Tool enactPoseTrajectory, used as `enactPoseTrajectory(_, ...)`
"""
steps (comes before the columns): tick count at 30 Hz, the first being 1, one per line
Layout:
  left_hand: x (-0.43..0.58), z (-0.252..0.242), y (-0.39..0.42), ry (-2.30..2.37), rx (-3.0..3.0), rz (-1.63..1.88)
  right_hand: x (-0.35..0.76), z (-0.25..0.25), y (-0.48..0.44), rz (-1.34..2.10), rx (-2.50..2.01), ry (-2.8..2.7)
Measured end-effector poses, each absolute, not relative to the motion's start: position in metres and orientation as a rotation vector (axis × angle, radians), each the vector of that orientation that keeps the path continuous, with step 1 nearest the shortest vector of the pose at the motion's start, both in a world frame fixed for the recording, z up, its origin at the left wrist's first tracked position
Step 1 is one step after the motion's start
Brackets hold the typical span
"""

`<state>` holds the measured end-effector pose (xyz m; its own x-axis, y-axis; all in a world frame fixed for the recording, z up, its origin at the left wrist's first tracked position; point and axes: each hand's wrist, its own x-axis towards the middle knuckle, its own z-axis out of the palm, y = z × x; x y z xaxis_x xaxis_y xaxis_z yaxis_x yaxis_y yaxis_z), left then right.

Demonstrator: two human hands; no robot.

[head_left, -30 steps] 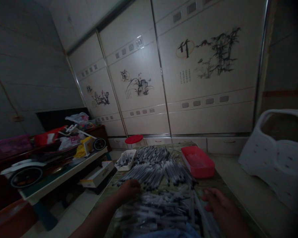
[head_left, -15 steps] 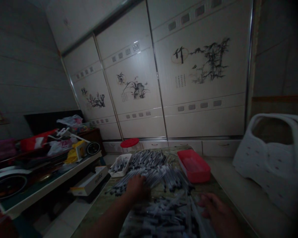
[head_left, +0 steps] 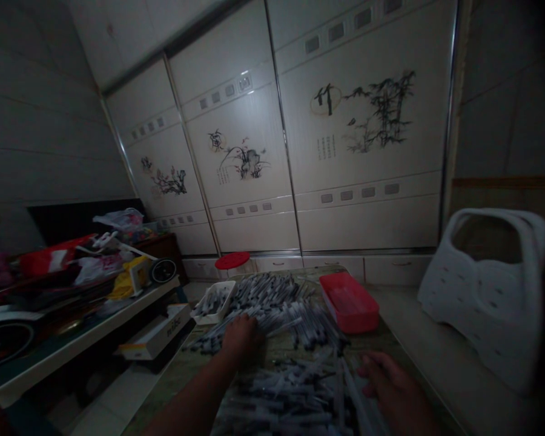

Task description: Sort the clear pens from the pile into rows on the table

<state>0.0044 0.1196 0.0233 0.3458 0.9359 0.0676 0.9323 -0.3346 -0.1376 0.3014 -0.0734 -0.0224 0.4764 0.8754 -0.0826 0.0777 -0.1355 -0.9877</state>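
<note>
The left hand [head_left: 241, 336] reaches forward over the table, its forearm slanting up from the bottom edge, back of the hand uppermost and fingers bent downward at the near edge of a broad heap of slim, translucent, pen-like plastic sticks with dark ends [head_left: 270, 290]. Its fingertips are hidden, so I cannot tell whether it grips any. The right hand [head_left: 386, 378] lies lower, at the table's right side, fingers partly curled and pointing inward beside some long, pale, clear strips [head_left: 361, 393]; whether it pinches one is too dim to tell. Between the forearms spreads a nearer, looser pile of glossy clear-and-dark pieces [head_left: 286, 393], blurred. Beyond, a white, rounded rectangular plastic basket [head_left: 215, 317] holds more sticks, left of the heap; to the right sits a smooth red oblong plastic box [head_left: 355, 320]. The tabletop [head_left: 175, 387] is mottled green-brown.
</note>
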Motion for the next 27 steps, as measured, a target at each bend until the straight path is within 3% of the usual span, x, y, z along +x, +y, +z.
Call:
enactPoseTrajectory(10,0.041,0.014,0.108,-1.522,-2.632,-0.057,0.301,-0.018,-0.072,0.873,-1.583,-0.897)
enactPoseTrajectory(18,0.062,0.014,0.105,-1.650,-2.675,-0.107,0.299,-0.009,-0.077,0.844,-1.582,-0.876)
enactPoseTrajectory(27,0.064,0.033,0.037,-1.715,-3.017,-0.536,0.292,-0.010,-0.076,0.885,-1.486,-0.825)
